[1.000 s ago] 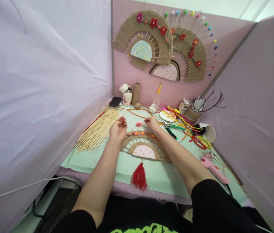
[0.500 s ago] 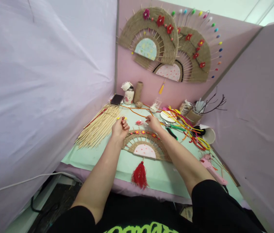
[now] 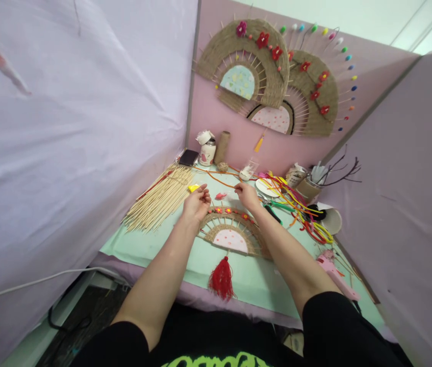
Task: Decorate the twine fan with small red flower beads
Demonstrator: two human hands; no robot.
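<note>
My left hand (image 3: 197,203) is over the table behind the fan, palm turned inward, with its fingers curled and the thumb against them. Anything between those fingers is too small to make out. A small yellow piece (image 3: 193,188) shows just past the thumb side. My right hand (image 3: 247,197) is pinched at the fingertips, and what it holds, if anything, is hidden. Between the hands lies a small pinkish-red lump (image 3: 221,196). Below them rests a twine-wrapped half-round fan (image 3: 231,240) with small orange-red flowers and a red tassel (image 3: 221,279).
Bundled thin sticks (image 3: 158,199) lie at the left. Pliers (image 3: 273,211), coloured pipe cleaners (image 3: 311,224) and a pink glue gun (image 3: 336,275) are at the right. A jar (image 3: 207,151) and a twine spool (image 3: 222,147) stand behind. Two larger fans hang on the pink board (image 3: 216,120).
The camera view has shifted slightly. My left hand's fingers have loosened a little from a tighter curl, and more of the yellow piece shows. My right hand remains pinched.
</note>
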